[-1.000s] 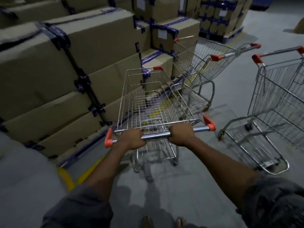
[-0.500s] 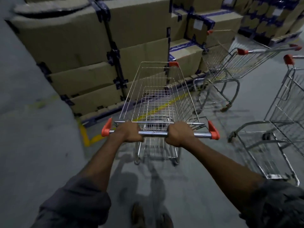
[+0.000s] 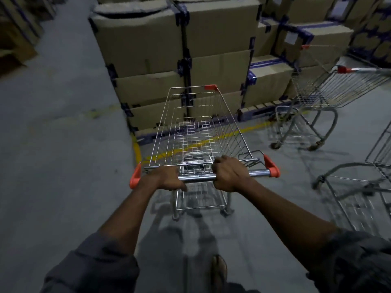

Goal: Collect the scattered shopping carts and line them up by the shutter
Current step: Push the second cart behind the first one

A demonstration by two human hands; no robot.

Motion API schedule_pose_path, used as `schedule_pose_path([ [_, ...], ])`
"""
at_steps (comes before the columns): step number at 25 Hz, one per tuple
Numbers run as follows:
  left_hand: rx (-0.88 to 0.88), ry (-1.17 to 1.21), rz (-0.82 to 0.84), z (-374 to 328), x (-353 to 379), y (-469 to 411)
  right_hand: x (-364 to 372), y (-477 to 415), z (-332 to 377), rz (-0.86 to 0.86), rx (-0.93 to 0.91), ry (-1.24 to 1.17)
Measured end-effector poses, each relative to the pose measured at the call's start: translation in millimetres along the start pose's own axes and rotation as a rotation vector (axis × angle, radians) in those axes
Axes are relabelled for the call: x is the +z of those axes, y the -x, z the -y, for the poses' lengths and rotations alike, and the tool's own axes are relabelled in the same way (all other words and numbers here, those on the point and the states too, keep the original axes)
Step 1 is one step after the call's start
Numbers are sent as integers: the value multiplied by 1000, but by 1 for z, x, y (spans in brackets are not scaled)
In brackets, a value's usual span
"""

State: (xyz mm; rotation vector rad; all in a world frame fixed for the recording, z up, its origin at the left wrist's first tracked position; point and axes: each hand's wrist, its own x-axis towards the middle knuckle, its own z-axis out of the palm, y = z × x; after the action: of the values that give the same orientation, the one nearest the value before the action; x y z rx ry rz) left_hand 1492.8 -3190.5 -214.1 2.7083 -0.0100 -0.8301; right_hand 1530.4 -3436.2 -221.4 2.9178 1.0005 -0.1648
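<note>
An empty wire shopping cart [image 3: 198, 132] with orange corner caps stands right in front of me. Its chrome handle bar [image 3: 197, 178] is gripped by my left hand [image 3: 164, 179] and by my right hand [image 3: 229, 173], both closed around it. A second cart [image 3: 317, 92] stands at the right, its basket toward the boxes. Part of a third cart [image 3: 364, 182] shows at the right edge, cut off by the frame. No shutter is in view.
Stacked cardboard boxes [image 3: 160, 53] on pallets rise just ahead of the cart's front. A yellow floor line [image 3: 137, 151] runs along their base. Grey concrete floor [image 3: 55, 144] opens to the left as an aisle, with shelving [image 3: 14, 34] at the far left.
The cart and my view have swung to the left. The boxes have shifted right in view, the aisle has appeared on the left, and the other two carts have slid toward the right edge.
</note>
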Motion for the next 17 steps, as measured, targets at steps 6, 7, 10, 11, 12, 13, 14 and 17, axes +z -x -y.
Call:
schedule_pose_path([
  [6,-105,103,-12,62,36,77,6,-3,82,-44,-211,4],
  [7,-134,122,-20,72,38,89,5,-8,95,-36,-249,14],
  [10,-202,151,-103,106,47,126,4,-30,132,-51,-359,24],
  [11,-218,148,-176,116,52,139,4,-38,144,-66,-391,17],
  [12,-235,126,-275,127,58,149,2,-47,156,-77,-419,4],
  [13,-256,94,-388,137,64,161,1,-58,169,-78,-450,-10],
  [14,-279,68,-492,146,70,169,-1,-68,181,-80,-473,-22],
  [17,-386,37,-694,171,81,183,1,-96,222,-123,-439,-29],
])
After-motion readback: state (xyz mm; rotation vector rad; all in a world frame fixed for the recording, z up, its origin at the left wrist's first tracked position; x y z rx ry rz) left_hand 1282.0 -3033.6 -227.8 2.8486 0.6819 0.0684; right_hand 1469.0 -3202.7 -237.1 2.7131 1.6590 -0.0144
